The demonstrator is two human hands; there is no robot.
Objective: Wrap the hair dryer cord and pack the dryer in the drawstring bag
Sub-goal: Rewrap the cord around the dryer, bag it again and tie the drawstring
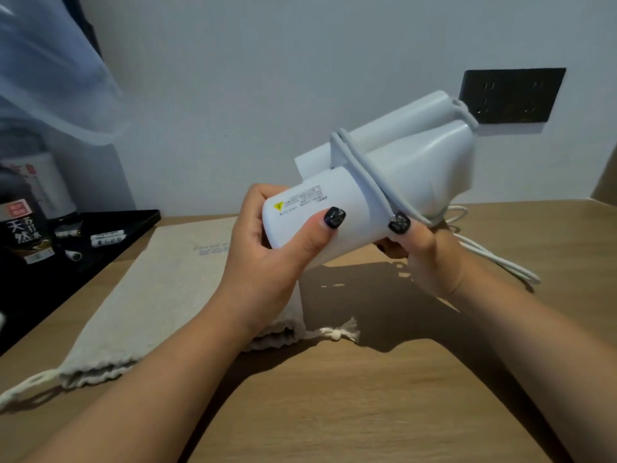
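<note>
Left hand (267, 242) fingers curled round white hair dryer (384, 182); right hand (424, 248) thumb pinning cord (367, 175) against it.

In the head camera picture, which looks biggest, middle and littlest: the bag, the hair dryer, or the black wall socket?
1. Bag, lying flat on the table, takes up the most picture.
2. Hair dryer, held up in both hands nearer the camera, so it may look bigger than it is.
3. Wall socket, clearly smallest, but also farthest away.

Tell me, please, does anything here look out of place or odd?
Nothing looks damaged or spilled. The one loose end: part of the cord trails unwrapped on the table behind the right hand, while the drawstring bag lies flat, unused.
</note>
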